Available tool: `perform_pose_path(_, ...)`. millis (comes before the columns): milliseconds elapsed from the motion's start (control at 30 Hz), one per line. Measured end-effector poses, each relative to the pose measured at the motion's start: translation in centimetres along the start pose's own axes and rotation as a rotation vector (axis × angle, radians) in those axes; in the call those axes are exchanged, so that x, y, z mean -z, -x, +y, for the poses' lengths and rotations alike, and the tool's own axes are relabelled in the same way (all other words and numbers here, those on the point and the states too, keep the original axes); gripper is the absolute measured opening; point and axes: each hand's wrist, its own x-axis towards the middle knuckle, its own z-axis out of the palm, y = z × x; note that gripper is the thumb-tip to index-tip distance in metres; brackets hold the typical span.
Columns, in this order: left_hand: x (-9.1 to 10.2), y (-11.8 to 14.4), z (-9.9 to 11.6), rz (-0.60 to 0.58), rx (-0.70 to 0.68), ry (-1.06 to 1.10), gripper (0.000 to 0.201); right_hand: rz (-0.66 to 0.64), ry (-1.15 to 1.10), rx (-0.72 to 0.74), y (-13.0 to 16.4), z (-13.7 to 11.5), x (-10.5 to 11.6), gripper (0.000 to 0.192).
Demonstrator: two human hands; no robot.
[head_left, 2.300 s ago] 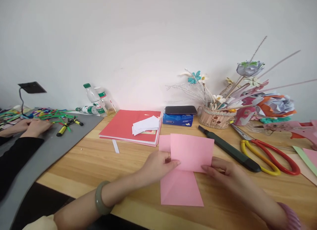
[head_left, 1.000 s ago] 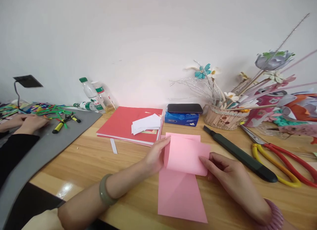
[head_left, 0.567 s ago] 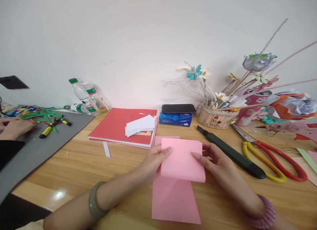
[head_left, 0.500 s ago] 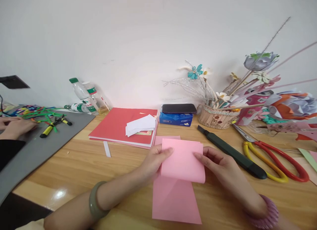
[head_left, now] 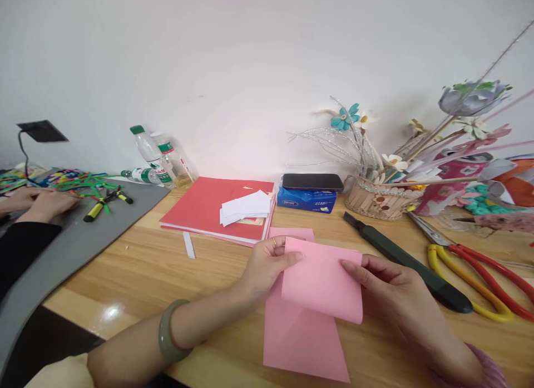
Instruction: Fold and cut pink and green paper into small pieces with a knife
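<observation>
A folded sheet of pink paper (head_left: 321,276) is held up between both hands, its curved fold at the bottom. My left hand (head_left: 267,271) pinches its left edge, thumb in front and fingers behind. My right hand (head_left: 387,282) grips the right edge near the top corner in the same way. Beneath it, another piece of pink paper (head_left: 302,349) lies on the wooden table, partly covered by the held sheet. Part of pink paper also shows behind, beside the red paper stack (head_left: 208,201).
White paper slips (head_left: 246,207) lie on the stack. A phone (head_left: 312,182) rests on a blue tissue pack (head_left: 306,201). To the right are a dark green cutter (head_left: 409,260), scissors (head_left: 467,260) and a flower basket (head_left: 375,196). Another person's hands (head_left: 45,201) are at left, near pliers (head_left: 106,201).
The camera view has shifted, moving most things rightward in the picture. The held pink paper tilts slightly more, its right side lower. Both hands keep their hold.
</observation>
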Motion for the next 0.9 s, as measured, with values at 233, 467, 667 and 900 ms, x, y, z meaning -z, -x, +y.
perform_pose_path(233, 0.29, 0.2, -0.1, -0.015, -0.043, -0.026, 0.028, 0.028, -0.02, -0.003, -0.03, 0.18, 0.04, 0.033)
perform_pose_path(467, 0.36, 0.4, -0.26, -0.032, -0.103, -0.086, 0.021, 0.063, -0.053, 0.026, 0.25, -0.23, -0.34, 0.028)
perform_pose_path(667, 0.56, 0.52, -0.28, -0.039, -0.109, -0.122, 0.023, 0.115, -0.065, 0.077, 0.19, -0.29, -0.3, 0.032)
perform_pose_path(900, 0.56, 0.53, -0.39, -0.006, -0.106, -0.113, 0.026, 0.152, -0.054, 0.128, 0.1, -0.09, -0.07, 0.027)
